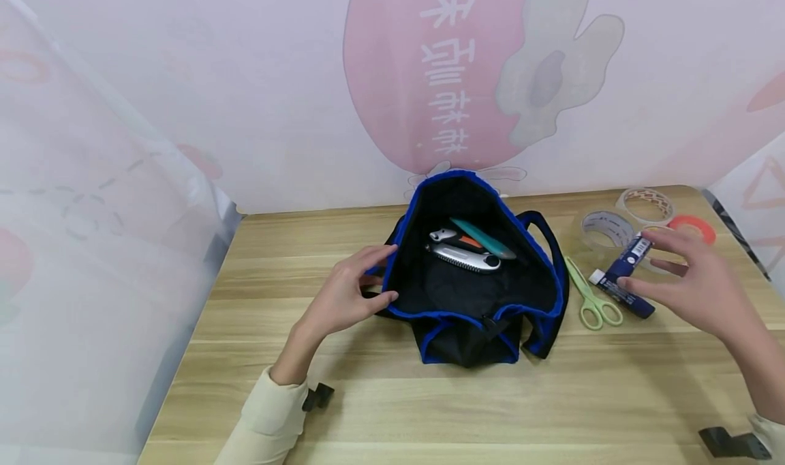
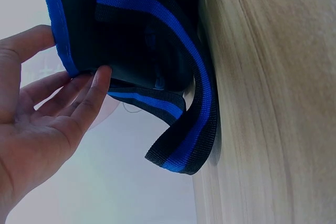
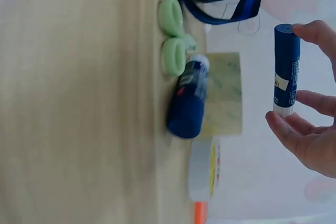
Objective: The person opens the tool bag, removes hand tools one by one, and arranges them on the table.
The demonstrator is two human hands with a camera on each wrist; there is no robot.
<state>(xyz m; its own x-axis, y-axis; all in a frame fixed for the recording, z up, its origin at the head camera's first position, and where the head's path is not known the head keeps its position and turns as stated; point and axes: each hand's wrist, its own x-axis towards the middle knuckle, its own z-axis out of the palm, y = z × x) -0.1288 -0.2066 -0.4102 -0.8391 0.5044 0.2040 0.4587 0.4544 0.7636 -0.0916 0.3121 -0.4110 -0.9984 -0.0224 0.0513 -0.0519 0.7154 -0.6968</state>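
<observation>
My left hand (image 1: pixel 346 288) pinches the left rim of a black bag (image 1: pixel 454 294) with blue edging, thumb and fingers on either side of its wall. The bag gapes upward on the table. Inside lie a teal box cutter (image 1: pixel 481 237), a grey-and-orange cutter (image 1: pixel 456 238) and a silver cutter (image 1: pixel 464 257). To the bag's right, my right hand (image 1: pixel 708 284) holds a dark blue glue stick (image 3: pixel 286 66) by its ends, between thumb and fingers, above the table. A second glue stick (image 3: pixel 189 100) lies below it, beside green-handled scissors (image 1: pixel 591 305).
Several tape rolls lie at the table's back right, including a clear roll (image 1: pixel 604 230), another roll (image 1: pixel 647 206) behind it and a red roll (image 1: pixel 693 228). A strap (image 2: pixel 197 93) loops from the bag's left side. A printed curtain (image 1: pixel 276 76) hangs behind the wooden table (image 1: pixel 460 410).
</observation>
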